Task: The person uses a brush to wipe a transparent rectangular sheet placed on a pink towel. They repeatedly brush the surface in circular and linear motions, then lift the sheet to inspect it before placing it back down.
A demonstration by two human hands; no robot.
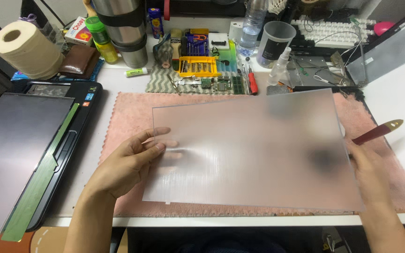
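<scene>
I see both hands holding a frosted translucent plastic sheet (254,150) just above a pink fuzzy mat (132,112) on the white tabletop (399,89). My left hand (127,161) pinches the sheet's left edge: the thumb lies on top, and the fingers show dimly through the plastic from underneath, so that grip is pressed together on the sheet. My right hand (369,171) sits at the sheet's right edge, mostly behind the plastic, and it also holds a red-handled tool (376,132) with a yellowish tip that juts out up and to the right. That grip is closed, but I cannot tell how the fingers share the sheet and the tool.

To the left lies an opened black laptop (78,126), with a grey panel (10,150) resting on it. At the far edge of the tabletop stand a yellow screwdriver-bit case (198,66), a red-handled screwdriver (252,83), a clear measuring cup (275,44) and a toilet-paper roll (24,47).
</scene>
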